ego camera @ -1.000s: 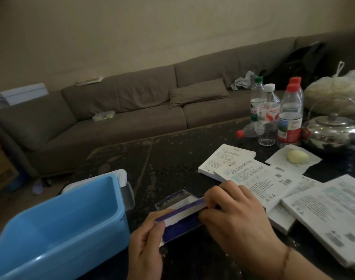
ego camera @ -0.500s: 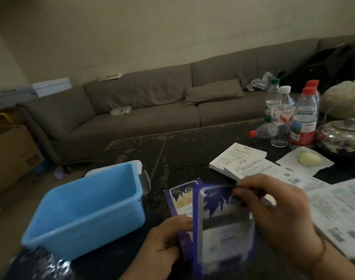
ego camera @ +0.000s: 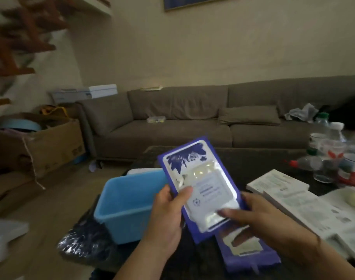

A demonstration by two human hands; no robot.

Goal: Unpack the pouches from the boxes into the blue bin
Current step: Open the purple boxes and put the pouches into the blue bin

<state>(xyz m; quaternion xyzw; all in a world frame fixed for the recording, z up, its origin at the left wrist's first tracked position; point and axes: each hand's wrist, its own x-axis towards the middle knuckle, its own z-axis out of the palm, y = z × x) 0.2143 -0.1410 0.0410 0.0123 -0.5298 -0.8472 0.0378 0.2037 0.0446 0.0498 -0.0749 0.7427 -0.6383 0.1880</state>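
Note:
I hold an opened purple box (ego camera: 194, 158) upright above the dark table, its white inner side toward me. A clear-and-white pouch (ego camera: 208, 195) lies in it. My left hand (ego camera: 168, 215) grips the box's left edge, thumb on the pouch. My right hand (ego camera: 261, 217) holds the box's lower right side, its thumb across the pouch's bottom. The box's purple lid (ego camera: 251, 253) lies flat on the table below. The blue bin (ego camera: 130, 205) stands to the left at the table's corner, with nothing visible inside.
Several white boxes (ego camera: 277, 182) with printed labels are stacked on the right. Water bottles (ego camera: 334, 156) stand behind them. A dark shiny bag (ego camera: 81, 243) lies by the bin. A brown sofa (ego camera: 192, 122) and a cardboard box (ego camera: 43, 146) are behind.
I raised the purple box from the table and tilted it up, and its lid came off and lies below. The view swung up and left, and my right thumb moved onto the pouch.

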